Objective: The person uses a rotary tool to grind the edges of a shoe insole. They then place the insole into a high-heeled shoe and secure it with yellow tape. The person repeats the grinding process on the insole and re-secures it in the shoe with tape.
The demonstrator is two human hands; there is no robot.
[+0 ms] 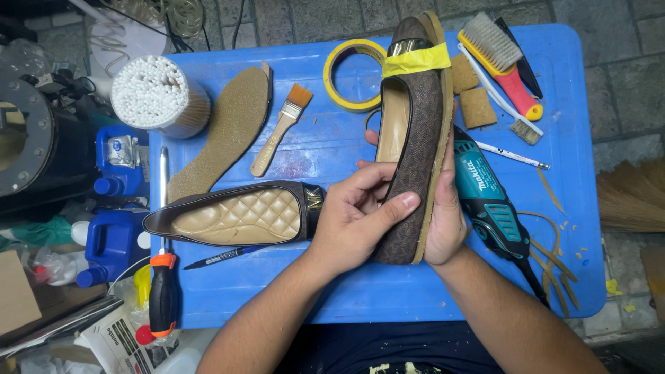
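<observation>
Between both hands, above blue plastic bench (pixel 360 291): brown patterned flat shoe with yellow-taped toe (pixel 415 138), held on edge. Left hand (pixel 353 218) pinches heel upper; right hand (pixel 447 221) cups sole side. Likely light, flexible, upper soft; grip firmer sole edge.

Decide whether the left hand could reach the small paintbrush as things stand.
Probably yes: the paintbrush lies in the open just beyond the left hand, but that hand now grips the shoe.

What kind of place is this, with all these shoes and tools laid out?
Most likely a small shoe repair stall or workshop. Both hands, left hand and right hand, hold a brown flat shoe over a blue table; a loose sole, brushes and a teal power tool lie around.
</observation>
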